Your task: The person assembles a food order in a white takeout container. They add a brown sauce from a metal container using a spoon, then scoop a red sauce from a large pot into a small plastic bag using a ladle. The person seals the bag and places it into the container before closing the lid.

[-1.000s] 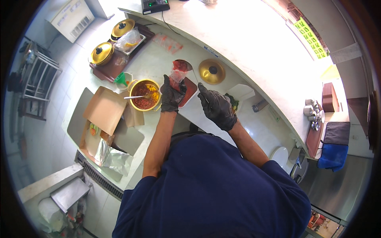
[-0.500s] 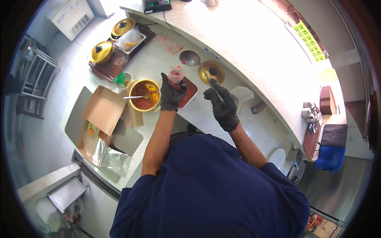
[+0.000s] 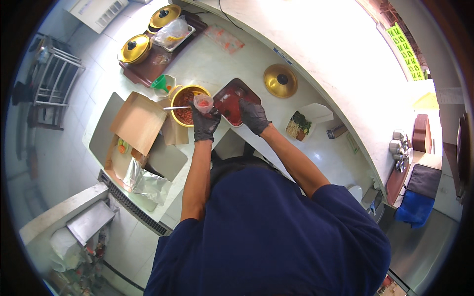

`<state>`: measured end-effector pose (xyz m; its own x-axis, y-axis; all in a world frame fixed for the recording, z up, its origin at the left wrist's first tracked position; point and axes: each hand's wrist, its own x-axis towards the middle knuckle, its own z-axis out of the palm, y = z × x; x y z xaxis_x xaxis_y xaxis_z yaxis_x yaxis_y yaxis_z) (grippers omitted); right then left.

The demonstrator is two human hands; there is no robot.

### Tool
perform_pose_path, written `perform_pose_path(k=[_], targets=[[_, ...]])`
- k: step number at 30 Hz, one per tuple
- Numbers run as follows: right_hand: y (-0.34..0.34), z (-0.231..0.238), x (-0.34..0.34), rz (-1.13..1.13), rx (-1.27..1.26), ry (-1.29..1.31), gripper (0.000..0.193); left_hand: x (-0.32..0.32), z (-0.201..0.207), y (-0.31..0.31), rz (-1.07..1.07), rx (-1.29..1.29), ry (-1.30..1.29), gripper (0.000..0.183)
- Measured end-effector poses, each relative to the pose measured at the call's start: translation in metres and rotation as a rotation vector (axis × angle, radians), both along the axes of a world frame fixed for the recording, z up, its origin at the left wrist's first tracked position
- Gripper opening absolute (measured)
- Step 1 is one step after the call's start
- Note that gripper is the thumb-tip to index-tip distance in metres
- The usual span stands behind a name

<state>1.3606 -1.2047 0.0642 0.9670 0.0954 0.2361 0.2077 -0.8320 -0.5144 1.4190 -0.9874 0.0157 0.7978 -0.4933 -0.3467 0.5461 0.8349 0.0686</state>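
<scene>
My black-gloved left hand [image 3: 205, 123] is closed round a small clear plastic bag [image 3: 203, 103] with something red in it, at the right rim of a gold pot [image 3: 175, 114]. Inside the pot are reddish-brown food and a spoon [image 3: 176, 107] leaning out to the left. My black-gloved right hand [image 3: 254, 117] is closed over the right side of a dark red tray [image 3: 255, 94] holding red sauce. A shiny ladle bowl [image 3: 240, 92] shows in the tray near my fingertips; its handle is mostly hidden by the hand.
A gold lid [image 3: 280, 81] and an open white box of noodles and greens [image 3: 299, 123] lie right. At left are a green funnel [image 3: 160, 85], a cardboard box [image 3: 138, 129] and foil [image 3: 148, 186]. A brown tray [image 3: 138, 75] with gold pots stands at far left.
My left hand with the bag has moved from over the tray to the pot's rim. My right hand has brought the ladle down and left to the tray, uncovering the white box.
</scene>
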Motion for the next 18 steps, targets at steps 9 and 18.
perform_pose_path(k=[9, 18], targets=[[0.01, 0.006, -0.002, -0.13, -0.055, 0.225, 0.027, -0.011, 0.05, -0.027, 0.075, 0.213, 0.094, 0.061], [0.011, -0.027, 0.006, -0.105, 0.452, 0.236, 0.023, 0.001, 0.027, -0.023, 0.098, 0.135, 0.201, 0.045]])
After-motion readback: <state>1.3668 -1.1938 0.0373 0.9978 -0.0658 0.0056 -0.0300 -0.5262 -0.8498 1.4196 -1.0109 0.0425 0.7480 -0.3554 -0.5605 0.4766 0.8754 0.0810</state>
